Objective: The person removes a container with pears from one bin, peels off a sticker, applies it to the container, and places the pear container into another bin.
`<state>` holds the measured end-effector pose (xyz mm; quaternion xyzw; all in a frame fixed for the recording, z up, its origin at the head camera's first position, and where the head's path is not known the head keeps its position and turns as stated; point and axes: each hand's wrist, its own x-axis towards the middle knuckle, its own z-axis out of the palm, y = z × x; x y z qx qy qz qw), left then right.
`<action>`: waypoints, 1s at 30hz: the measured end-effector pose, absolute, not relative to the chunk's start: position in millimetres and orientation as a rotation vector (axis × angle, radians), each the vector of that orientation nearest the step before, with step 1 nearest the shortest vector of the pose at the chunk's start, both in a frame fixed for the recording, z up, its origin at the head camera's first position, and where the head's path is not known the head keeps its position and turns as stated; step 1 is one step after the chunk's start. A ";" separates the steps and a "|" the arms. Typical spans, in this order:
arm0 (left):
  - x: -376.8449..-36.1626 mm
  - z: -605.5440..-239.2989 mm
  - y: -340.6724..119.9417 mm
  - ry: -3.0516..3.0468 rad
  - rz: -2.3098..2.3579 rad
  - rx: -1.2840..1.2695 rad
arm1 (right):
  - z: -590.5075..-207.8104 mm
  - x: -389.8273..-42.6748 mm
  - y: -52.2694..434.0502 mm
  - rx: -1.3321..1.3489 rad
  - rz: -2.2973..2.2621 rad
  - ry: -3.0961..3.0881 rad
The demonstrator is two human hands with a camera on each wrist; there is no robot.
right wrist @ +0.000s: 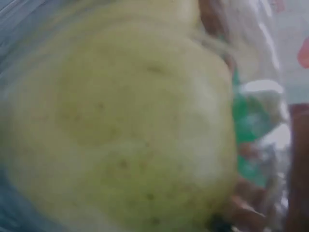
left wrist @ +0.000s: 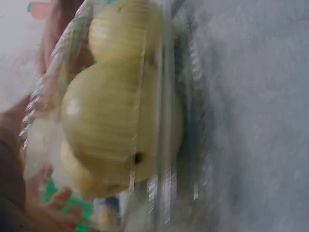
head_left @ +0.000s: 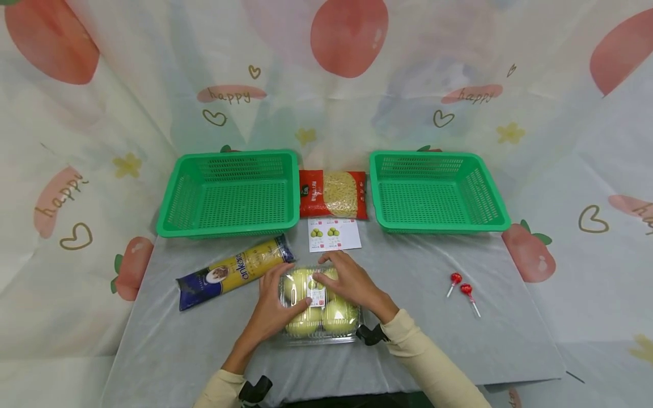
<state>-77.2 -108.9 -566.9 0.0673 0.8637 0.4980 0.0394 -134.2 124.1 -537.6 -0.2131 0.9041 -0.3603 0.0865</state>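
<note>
A clear plastic fruit box [head_left: 321,334] of round yellow-green pears [head_left: 340,315] sits near the table's front edge. A small white label [head_left: 316,297] with printed fruit lies on its lid. My left hand [head_left: 275,311] holds the box's left side, fingers at the far left corner and thumb over the lid by the label. From the right, my right hand [head_left: 352,280] reaches across the lid, fingers bent at the far edge and thumb close to the label's top. Through the plastic, the left wrist view shows fingertips [left wrist: 62,194] beyond the pears [left wrist: 111,111]. A pear [right wrist: 130,121] fills the right wrist view, blurred.
Behind the box lies a sheet of printed labels [head_left: 334,238], below a red bag of yellow pasta [head_left: 339,194]. Green baskets [head_left: 229,231] [head_left: 444,226] flank that bag. A blue-and-yellow spaghetti pack [head_left: 234,271] lies left, and two red lollipops [head_left: 466,289] lie right.
</note>
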 end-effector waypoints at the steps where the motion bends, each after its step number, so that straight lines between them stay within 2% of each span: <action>1: -77.1 -567.2 -108.0 2.652 1.541 0.193 | -537.4 -134.2 125.3 -0.633 -1.047 2.676; 10: -77.2 -566.3 -106.8 2.660 1.587 0.173 | -523.6 -136.1 134.7 -0.739 -0.843 2.545; 20: -78.1 -567.7 -112.2 2.670 1.502 0.295 | -535.4 -141.7 130.0 -0.634 -0.981 2.608; 30: -76.7 -571.2 -107.8 2.656 1.581 0.215 | -535.8 -142.2 128.1 -0.663 -0.893 2.615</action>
